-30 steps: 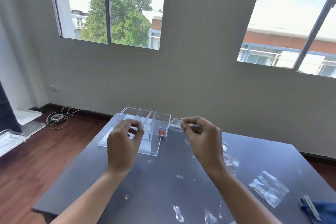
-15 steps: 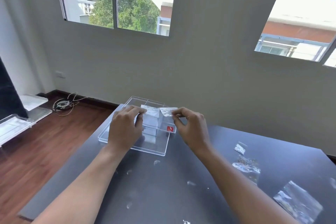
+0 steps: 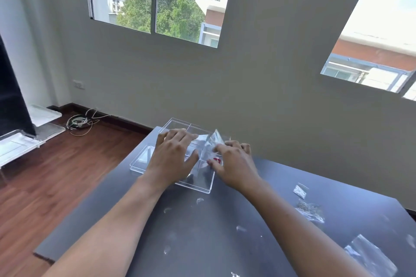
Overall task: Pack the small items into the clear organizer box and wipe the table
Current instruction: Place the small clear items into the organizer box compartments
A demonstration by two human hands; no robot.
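The clear organizer box (image 3: 174, 122) with inner dividers stands at the far left corner of the dark table (image 3: 202, 243), on its flat clear lid (image 3: 141, 161). Both my hands are over the box. My right hand (image 3: 235, 165) pinches a small clear bag (image 3: 215, 141) that tilts up above the right compartments. My left hand (image 3: 172, 157) lies flat on the box with fingers stretched out, its fingertips touching the bag's left end. More small bags lie on the table's right side: a tiny one (image 3: 300, 191), a filled one (image 3: 311, 210), a larger one (image 3: 370, 257).
White smudges (image 3: 199, 200) dot the tabletop between my arms. The table's left edge drops to a wooden floor (image 3: 45, 186) with clear plastic trays (image 3: 18, 141) and a coil of cable (image 3: 78, 122). A grey wall stands just behind the box.
Both hands moved forward and down onto the box with the bag. My left hand went from pinching to lying flat. The view tilted down and nearer.
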